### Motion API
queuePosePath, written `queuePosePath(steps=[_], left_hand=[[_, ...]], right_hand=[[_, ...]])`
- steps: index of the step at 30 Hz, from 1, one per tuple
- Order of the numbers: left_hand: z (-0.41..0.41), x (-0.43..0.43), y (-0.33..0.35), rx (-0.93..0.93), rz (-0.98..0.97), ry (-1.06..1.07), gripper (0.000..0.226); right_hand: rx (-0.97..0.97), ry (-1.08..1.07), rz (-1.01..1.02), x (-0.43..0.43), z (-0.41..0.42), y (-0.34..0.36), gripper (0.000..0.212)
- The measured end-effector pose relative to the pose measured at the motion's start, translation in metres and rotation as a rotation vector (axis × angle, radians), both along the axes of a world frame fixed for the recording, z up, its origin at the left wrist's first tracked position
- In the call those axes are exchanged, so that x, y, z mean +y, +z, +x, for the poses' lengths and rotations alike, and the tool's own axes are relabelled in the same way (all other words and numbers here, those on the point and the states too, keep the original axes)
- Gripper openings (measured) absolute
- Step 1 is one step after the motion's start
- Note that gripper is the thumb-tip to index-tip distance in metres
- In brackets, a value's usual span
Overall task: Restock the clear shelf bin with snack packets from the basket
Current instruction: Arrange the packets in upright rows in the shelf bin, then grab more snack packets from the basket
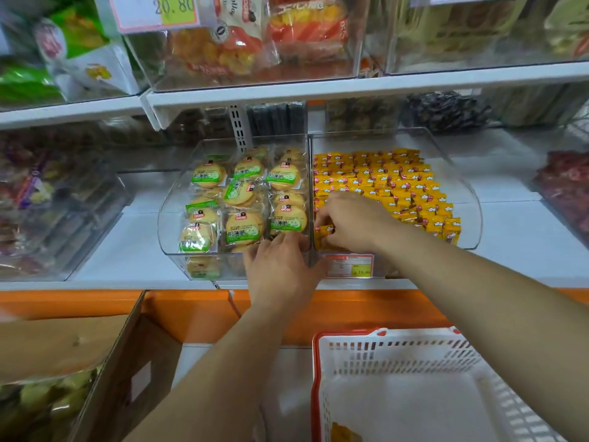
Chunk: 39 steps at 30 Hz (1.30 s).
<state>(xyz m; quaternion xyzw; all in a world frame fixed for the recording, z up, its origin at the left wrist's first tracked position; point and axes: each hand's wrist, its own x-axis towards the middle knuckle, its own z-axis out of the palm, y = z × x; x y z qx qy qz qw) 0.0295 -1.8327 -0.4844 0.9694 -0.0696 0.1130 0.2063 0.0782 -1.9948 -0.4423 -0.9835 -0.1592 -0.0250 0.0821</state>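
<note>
The right hand (349, 223) covered most of a yellow packet (325, 231). The basket (395, 346) ran off the bottom edge, one packet there cut short. The price label (350, 265) was unreadably small.

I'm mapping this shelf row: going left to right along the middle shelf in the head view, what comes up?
Blurred purple-packet bin → round biscuit bin → yellow snack packets with the right hand in them → dark red packets.
</note>
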Motion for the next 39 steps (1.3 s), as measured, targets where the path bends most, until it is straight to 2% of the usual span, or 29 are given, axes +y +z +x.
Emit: queuePosePath(steps=[6, 9, 11, 13, 15, 18, 20, 22, 24, 26, 30, 33, 36, 39], left_hand=[[-0.003, -0.001, 0.024, 0.115, -0.021, -0.033, 0.042], [-0.02, -0.007, 0.043, 0.024, -0.112, -0.071, 0.042], [-0.045, -0.017, 0.048, -0.073, -0.145, -0.199, 0.037], [-0.077, -0.033, 0.037, -0.123, -0.085, -0.402, 0.033], [-0.106, -0.049, 0.016, 0.043, 0.029, -0.579, 0.034], [-0.125, -0.068, -0.026, 0.372, 0.23, -0.655, 0.036], [-0.129, -0.077, -0.062, 0.508, 0.353, -0.645, 0.039], [-0.131, -0.084, -0.103, 0.639, 0.375, -0.625, 0.041], [-0.132, -0.087, -0.146, 0.765, 0.363, -0.59, 0.039], [-0.136, -0.091, -0.187, 0.864, 0.373, -0.563, 0.038], [-0.141, -0.096, -0.253, 0.972, 0.386, -0.496, 0.046], [-0.132, -0.094, -0.286, 0.975, 0.489, -0.418, 0.054], [-0.125, -0.087, -0.31, 1.022, 0.554, -0.338, 0.063], [-0.133, -0.086, -0.326, 1.085, 0.581, -0.354, 0.058]], right_hand=[[0.016, -0.08, 0.132, -0.014, -0.021, 0.012, 0.045], [-0.076, -0.125, 0.311, -0.034, -0.055, 0.017, 0.034], [-0.109, -0.121, 0.374, -0.053, -0.084, 0.014, 0.025], [-0.11, -0.108, 0.399, -0.073, -0.114, 0.002, 0.022], [-0.072, -0.139, 0.418, -0.094, -0.139, -0.019, 0.02], [0.108, -0.251, 0.416, -0.125, -0.17, -0.069, 0.014], [0.26, -0.307, 0.378, -0.142, -0.189, -0.112, 0.009], [0.389, -0.35, 0.339, -0.157, -0.204, -0.157, 0.003], [0.521, -0.405, 0.304, -0.168, -0.219, -0.204, 0.01], [0.671, -0.46, 0.278, -0.172, -0.234, -0.25, 0.025], [0.946, -0.416, 0.24, -0.156, -0.254, -0.325, 0.039], [1.123, -0.303, 0.18, -0.146, -0.263, -0.359, 0.044], [1.203, -0.225, 0.137, -0.145, -0.267, -0.376, 0.041], [1.246, -0.175, 0.108, -0.142, -0.27, -0.383, 0.042]])
